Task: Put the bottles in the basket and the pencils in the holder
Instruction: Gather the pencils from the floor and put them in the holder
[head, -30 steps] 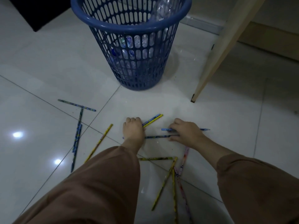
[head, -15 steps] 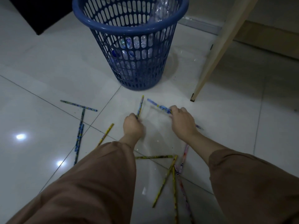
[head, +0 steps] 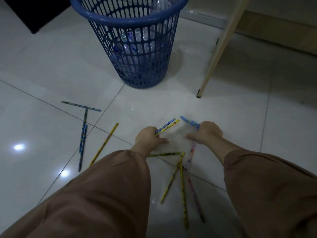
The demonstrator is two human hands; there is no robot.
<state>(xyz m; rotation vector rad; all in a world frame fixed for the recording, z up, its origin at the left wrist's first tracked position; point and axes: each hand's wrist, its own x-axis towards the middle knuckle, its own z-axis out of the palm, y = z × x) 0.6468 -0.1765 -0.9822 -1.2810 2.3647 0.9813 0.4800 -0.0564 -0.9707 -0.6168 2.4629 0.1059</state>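
Gripping pencils both sides: left hand (head: 148,138) blue+yellow pair (head: 167,126), right hand (head: 207,133) blue ones (head: 189,122) (print unreadable)

A glossy white tiled floor (head: 51,66) crossed by dark grout lines. A pale wooden leg (head: 221,47) slants down onto it; a dark panel (head: 30,12) lies far left of the leg.

Bare floor (head: 145,107) between hands and basket (head: 135,54); table leg (head: 217,47) crowds right.
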